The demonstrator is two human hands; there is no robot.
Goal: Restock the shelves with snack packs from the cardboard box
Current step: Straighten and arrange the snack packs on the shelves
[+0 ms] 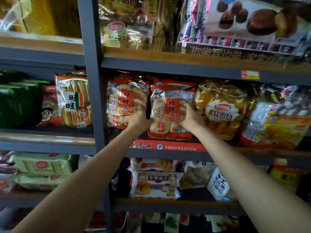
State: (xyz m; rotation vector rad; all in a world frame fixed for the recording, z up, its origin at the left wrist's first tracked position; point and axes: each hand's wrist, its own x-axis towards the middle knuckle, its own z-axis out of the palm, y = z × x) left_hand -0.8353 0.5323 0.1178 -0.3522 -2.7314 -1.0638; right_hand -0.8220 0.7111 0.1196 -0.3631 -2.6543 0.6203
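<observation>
The left hand [140, 119] and right hand [191, 119] both grip 1 rice cracker pack [171, 109] — fingers curled round its lower sides, left at the pack's 8 o'clock, right at 4 o'clock. The pack stands upright on the middle shelf [252, 154], between a matching cracker pack [125, 101] at 9 o'clock and a soft bread bag [220, 108] at 3 o'clock.

Standing on the middle shelf [185, 149], right of the upright post [91, 81]: two rice cracker packs side by side, left pack [124, 101] and right pack [170, 111], bread bag [222, 108] just right of them. Left hand [140, 119] between the packs, right hand [190, 119] on the right pack's front. Biscuit pack [156, 184] on the shelf below.
</observation>
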